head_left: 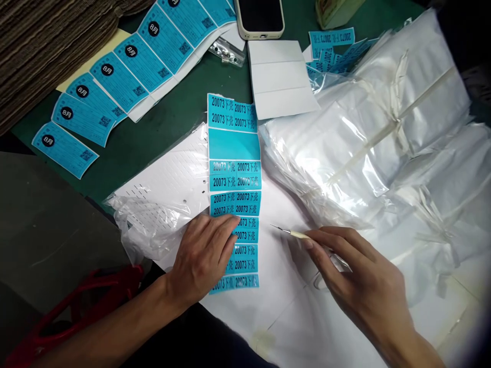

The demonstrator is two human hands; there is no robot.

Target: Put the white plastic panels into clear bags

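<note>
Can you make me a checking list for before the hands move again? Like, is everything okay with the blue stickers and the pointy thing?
1. Left hand resting on the strip of blue stickers: ok.
2. Right hand holding the pointy tool: ok.
3. Pointy tool apart from the stickers: ok, a gap shows beside the strip.
4. Every sticker in view has writing: not ok, the plain sticker near the top has none.
5. Writing all there under the left hand: cannot tell, the hand covers some.
6. Phone off the strip: ok.
</note>
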